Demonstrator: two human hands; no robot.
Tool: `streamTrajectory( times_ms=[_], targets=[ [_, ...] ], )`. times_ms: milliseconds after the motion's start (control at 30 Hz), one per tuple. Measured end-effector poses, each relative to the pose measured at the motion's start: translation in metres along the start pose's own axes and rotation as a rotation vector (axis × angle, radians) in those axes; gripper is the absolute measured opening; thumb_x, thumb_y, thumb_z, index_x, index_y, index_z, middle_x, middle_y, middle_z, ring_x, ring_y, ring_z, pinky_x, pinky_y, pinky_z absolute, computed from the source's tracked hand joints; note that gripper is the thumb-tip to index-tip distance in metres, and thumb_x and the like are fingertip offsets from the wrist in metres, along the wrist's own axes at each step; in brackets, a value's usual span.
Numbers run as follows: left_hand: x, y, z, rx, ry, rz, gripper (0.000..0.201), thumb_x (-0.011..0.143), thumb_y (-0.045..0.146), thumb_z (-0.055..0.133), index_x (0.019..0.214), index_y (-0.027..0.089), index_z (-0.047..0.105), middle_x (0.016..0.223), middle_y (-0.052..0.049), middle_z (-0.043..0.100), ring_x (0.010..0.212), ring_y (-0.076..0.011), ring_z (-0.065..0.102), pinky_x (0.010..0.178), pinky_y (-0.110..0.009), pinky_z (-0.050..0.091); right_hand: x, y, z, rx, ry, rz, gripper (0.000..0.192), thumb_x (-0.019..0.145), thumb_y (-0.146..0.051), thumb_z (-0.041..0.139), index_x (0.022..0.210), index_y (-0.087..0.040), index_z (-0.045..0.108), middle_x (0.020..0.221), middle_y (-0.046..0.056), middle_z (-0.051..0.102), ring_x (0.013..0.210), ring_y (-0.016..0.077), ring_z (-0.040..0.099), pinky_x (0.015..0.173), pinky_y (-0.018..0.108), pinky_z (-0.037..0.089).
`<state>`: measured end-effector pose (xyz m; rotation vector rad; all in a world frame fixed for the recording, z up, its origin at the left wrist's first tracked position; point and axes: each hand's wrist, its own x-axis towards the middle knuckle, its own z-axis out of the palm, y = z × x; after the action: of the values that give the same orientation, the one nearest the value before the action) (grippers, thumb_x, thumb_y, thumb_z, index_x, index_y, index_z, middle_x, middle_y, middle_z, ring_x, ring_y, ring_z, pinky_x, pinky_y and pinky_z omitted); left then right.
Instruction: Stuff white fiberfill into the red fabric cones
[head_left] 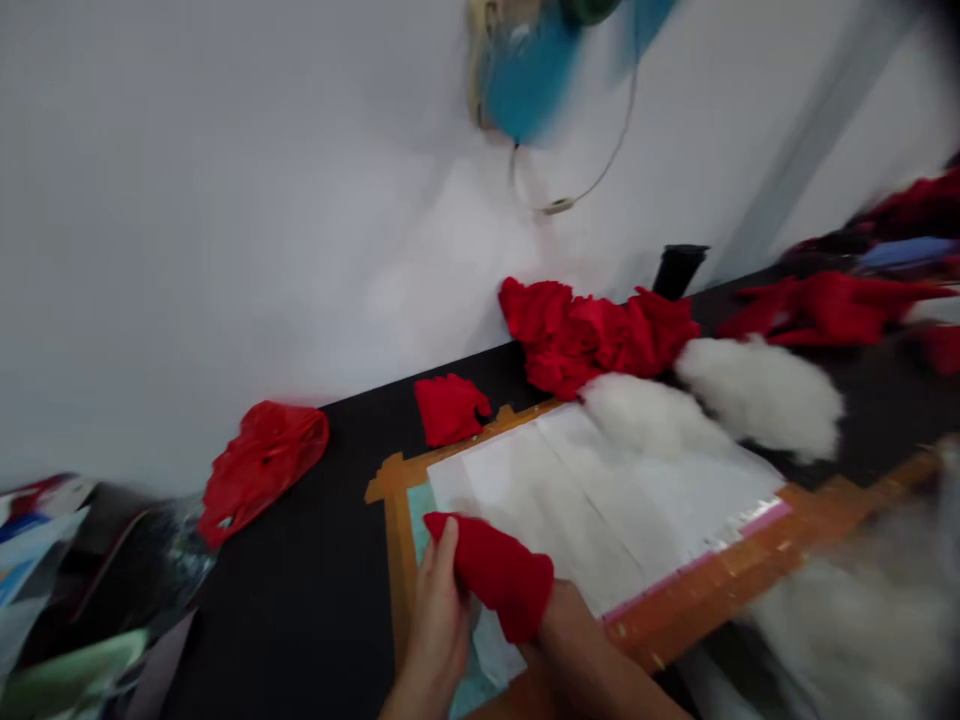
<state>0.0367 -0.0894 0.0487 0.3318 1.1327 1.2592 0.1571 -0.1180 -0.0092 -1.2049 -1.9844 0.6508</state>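
My left hand [437,610] grips the left end of a small red fabric piece [495,572], thumb pressed on top. My right hand [564,622] is pushed inside that red piece, so the fingers are hidden and only the wrist shows. Both hands hover over the near left corner of white sheets [600,500] lying on a mat framed with orange tape [397,490]. The picture is blurred by motion.
The black table [315,560] carries a red plastic bag [259,465], a small red piece [450,408], a red fabric pile [592,335], white stuffing tufts [757,395] and more stuffing at the right edge [862,590]. Packaging clutter [67,590] sits at far left. A blue fan [532,70] hangs on the wall.
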Motion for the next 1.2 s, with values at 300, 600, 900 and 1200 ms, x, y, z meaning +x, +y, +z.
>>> streamTrajectory(
  times_ms=[300,600,900,1200],
  targets=[
    [0.051,0.024,-0.031,0.426,0.040,0.221,0.055,0.071,0.041,0.077,0.119,0.021,0.057,0.127,-0.010,0.063,0.122,-0.0301,0.056,0.102,-0.038,0.046,0.015,0.028,-0.096,-0.140,0.244,-0.024,0.033,0.090,-0.014,0.042,0.114,-0.026,0.061,0.117,0.005,0.069,0.095,0.0175,0.067,0.082,0.030,0.054],
    [0.040,0.025,0.044,0.865,-0.213,0.464,0.049,0.075,0.035,0.068,0.121,0.024,0.058,0.138,-0.012,0.053,0.121,-0.0337,0.053,0.101,-0.047,0.043,0.057,0.161,-0.234,-0.733,0.227,0.212,0.046,0.070,-0.004,0.055,0.113,-0.017,0.065,0.105,0.012,0.071,0.110,0.0319,0.058,0.108,0.062,0.020],
    [0.087,-0.060,0.172,1.270,-0.737,0.632,0.094,0.052,0.015,0.082,0.138,0.016,0.045,0.155,-0.020,0.023,0.140,-0.0398,0.025,0.113,-0.048,0.025,0.041,0.165,-0.195,-0.479,0.235,0.106,0.031,0.082,-0.017,0.051,0.109,-0.019,0.067,0.102,0.008,0.071,0.100,0.0242,0.063,0.094,0.042,0.045],
    [0.103,-0.062,0.169,1.284,-0.762,0.670,0.033,0.062,-0.003,0.049,0.080,0.021,0.062,0.094,-0.005,0.061,0.100,-0.0245,0.053,0.099,-0.038,0.037,0.027,0.162,-0.209,-0.547,0.029,-0.008,0.054,0.077,-0.006,0.051,0.127,-0.024,0.059,0.131,0.007,0.062,0.115,0.0228,0.060,0.093,0.032,0.043]
  ],
)
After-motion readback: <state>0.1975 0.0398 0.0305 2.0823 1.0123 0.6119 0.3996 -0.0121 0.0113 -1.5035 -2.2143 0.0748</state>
